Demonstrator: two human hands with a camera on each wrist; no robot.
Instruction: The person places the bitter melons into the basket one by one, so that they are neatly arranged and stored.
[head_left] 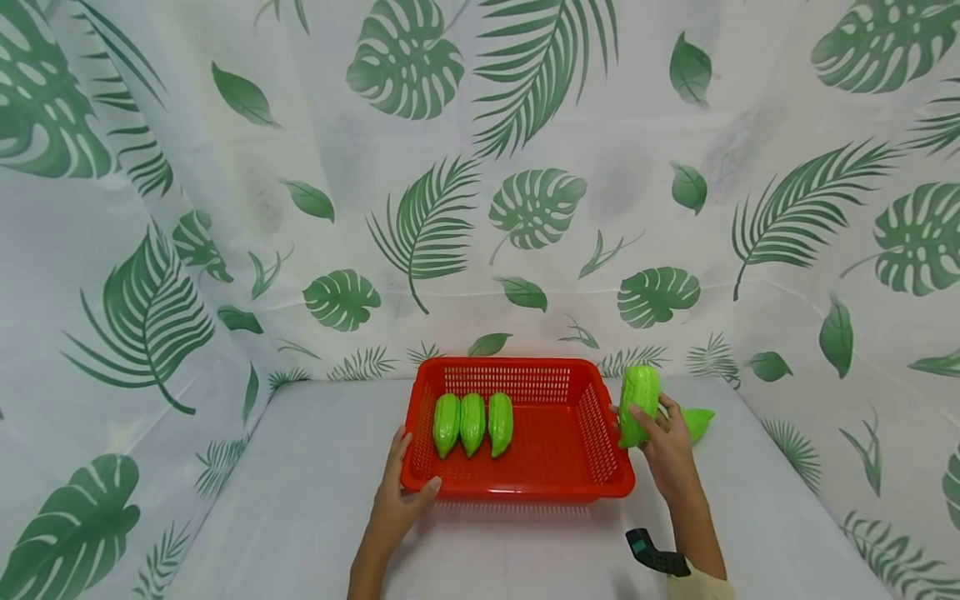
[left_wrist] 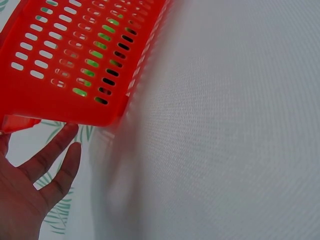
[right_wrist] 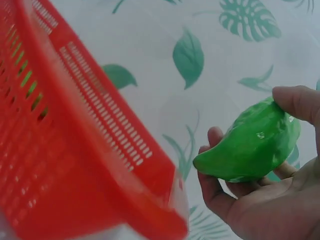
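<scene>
My right hand (head_left: 667, 446) grips a glossy bright green bitter melon (head_left: 640, 400) just outside the right rim of a red plastic basket (head_left: 517, 492). The right wrist view shows the thumb on top of this bumpy bitter melon (right_wrist: 255, 142) and the fingers curled beneath. At the basket's front left corner, my left hand (head_left: 393, 500) rests with the thumb by the front rim and fingers along the left side. In the left wrist view its fingers (left_wrist: 52, 150) look fairly straight and spread. Three bitter melons (head_left: 472, 421) lie side by side in the basket's left half.
Another green bitter melon (head_left: 699, 422) lies on the white tabletop (head_left: 300, 475), partly hidden behind my right hand. A black strap-like device (head_left: 656, 554) is at my right wrist. Leaf-patterned cloth (head_left: 525, 275) rises behind and at both sides.
</scene>
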